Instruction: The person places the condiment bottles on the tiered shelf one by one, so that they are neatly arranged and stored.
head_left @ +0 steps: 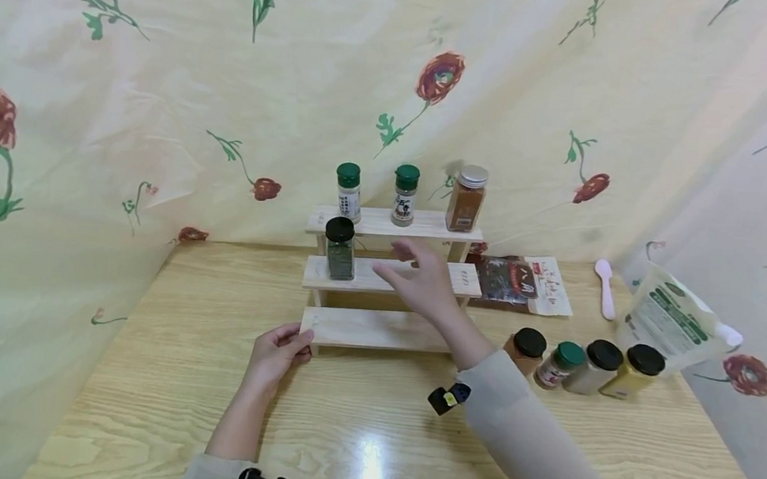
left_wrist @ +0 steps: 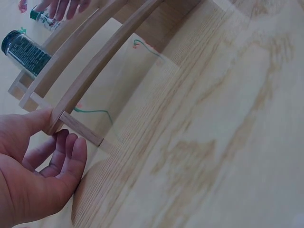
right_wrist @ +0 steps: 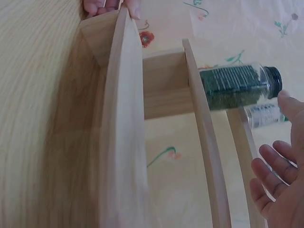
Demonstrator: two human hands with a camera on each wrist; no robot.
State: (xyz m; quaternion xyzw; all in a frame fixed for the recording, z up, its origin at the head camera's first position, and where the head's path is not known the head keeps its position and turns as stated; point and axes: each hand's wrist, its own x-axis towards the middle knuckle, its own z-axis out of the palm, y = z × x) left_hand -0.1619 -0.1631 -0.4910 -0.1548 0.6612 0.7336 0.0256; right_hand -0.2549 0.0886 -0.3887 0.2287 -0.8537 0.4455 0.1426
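Observation:
A three-step wooden spice rack [head_left: 376,329] stands on the table. My left hand [head_left: 275,355] grips the left end of its lowest step, thumb on top and fingers curled beneath, as the left wrist view shows. Above the middle step hovers my right hand [head_left: 421,277], fingers spread and holding nothing. To its left on that step stands a black-capped jar of dried green herbs [head_left: 340,249]. The top step bears two green-capped spice bottles, one on the left [head_left: 349,192] and one in the middle [head_left: 404,196], plus a silver-lidded jar of orange-brown spice [head_left: 467,199] at the right.
Right of the rack stand several jars, among them a green-capped bottle [head_left: 560,365] and a yellow-filled jar [head_left: 633,372]. Behind them are a dark spice packet [head_left: 506,283], a pink spoon [head_left: 605,289] and a spouted white pouch [head_left: 671,318]. Flowered cloth [head_left: 299,110] hangs behind.

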